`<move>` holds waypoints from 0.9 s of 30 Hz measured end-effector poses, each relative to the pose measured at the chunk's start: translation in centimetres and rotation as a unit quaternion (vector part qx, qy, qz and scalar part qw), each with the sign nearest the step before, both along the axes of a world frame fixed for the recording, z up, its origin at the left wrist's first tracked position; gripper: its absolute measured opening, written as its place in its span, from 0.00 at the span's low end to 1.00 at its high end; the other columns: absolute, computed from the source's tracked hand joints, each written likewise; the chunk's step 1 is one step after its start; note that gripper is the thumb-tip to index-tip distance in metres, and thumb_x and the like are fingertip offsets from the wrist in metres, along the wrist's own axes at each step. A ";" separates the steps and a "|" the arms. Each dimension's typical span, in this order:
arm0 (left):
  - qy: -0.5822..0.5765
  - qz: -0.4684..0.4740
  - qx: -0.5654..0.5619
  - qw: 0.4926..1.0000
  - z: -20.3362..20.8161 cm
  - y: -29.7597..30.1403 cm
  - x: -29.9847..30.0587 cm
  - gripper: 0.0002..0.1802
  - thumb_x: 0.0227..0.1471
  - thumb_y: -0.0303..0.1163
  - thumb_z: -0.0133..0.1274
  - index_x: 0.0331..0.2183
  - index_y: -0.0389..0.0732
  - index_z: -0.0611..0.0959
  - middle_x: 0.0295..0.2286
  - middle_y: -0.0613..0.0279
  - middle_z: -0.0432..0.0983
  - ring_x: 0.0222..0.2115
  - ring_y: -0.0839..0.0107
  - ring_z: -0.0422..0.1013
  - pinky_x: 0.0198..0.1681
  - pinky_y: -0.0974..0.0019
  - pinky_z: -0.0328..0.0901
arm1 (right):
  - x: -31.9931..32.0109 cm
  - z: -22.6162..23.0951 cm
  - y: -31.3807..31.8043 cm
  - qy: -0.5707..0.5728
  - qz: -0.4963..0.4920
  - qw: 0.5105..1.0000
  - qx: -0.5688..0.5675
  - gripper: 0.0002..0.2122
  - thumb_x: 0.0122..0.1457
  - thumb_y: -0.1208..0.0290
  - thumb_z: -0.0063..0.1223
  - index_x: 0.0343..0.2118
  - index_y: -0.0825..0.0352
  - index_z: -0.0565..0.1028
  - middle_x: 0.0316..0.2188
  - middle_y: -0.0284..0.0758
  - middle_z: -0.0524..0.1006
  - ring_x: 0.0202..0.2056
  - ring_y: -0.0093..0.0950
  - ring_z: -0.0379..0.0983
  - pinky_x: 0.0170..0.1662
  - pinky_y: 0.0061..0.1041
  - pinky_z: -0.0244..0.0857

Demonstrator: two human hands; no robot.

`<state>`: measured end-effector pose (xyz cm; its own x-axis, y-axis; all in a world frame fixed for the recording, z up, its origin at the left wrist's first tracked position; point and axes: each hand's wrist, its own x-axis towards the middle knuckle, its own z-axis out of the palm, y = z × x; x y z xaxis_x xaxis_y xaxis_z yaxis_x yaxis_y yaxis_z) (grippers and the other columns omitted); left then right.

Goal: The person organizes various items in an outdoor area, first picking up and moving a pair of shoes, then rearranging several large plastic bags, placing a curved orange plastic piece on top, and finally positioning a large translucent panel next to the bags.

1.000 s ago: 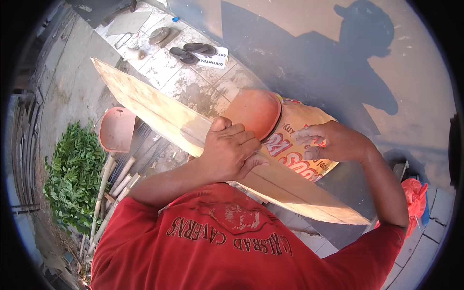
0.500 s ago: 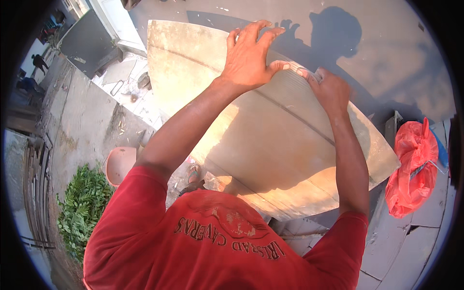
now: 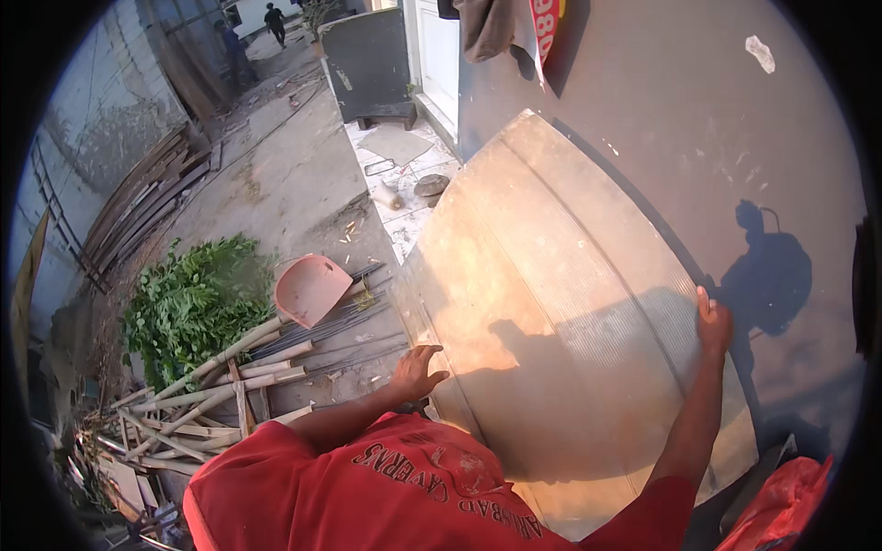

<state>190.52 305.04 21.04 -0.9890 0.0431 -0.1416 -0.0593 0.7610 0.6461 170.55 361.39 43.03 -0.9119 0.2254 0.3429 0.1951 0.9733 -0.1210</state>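
Note:
A large tan panel with faint ribs and dark straight lines across it leans at a grey wall; part of it lies in shadow. My right hand is closed over the panel's wall-side edge, thumb on the front face and the other fingers partly hidden. At the panel's near left edge, my left hand has its fingers loosely bent and the thumb apart, with nothing held. Whether its fingertips touch the panel I cannot tell.
A pink plastic scoop-shaped pan lies left by bamboo poles and leafy green branches. A red plastic bag sits low right. Dark boards lie along the far left wall. Two people are far off.
My left hand has left the panel's upper edge and come down to its near left edge. My right hand still grips the panel. The view has swung left.

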 end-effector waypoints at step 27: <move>0.190 -0.578 0.012 0.793 -3.0 40.2 -4.7 0.59 0.25 0.61 0.72 0.62 0.67 0.67 0.68 0.58 0.42 0.68 0.41 0.35 0.65 0.28 0.36 | 18.6 -20.0 4.2 0.083 -0.104 0.991 0.025 0.23 0.56 0.63 0.59 0.54 0.61 0.73 0.59 0.38 0.68 0.58 0.41 0.65 0.59 0.42 0.59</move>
<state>185.79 345.26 18.06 -0.2576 0.9510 0.1712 0.8718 0.1523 0.4655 189.15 365.62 22.99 -0.7777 0.3819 0.4993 0.3737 0.9196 -0.1212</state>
